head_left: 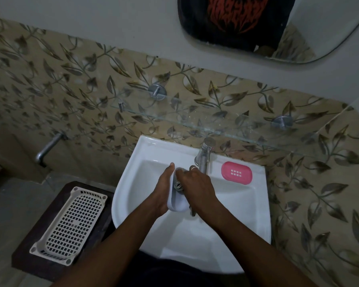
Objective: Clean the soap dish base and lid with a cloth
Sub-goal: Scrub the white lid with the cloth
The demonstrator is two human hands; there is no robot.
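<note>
Over a white sink, the left hand grips the white lid, while the right hand clutches a grey cloth against its inside. The pink base lies on the sink rim, right of the tap. A glass shelf spans leaf-patterned tiles beneath a mirror. At the left, a white basket sits on a dark stand.
</note>
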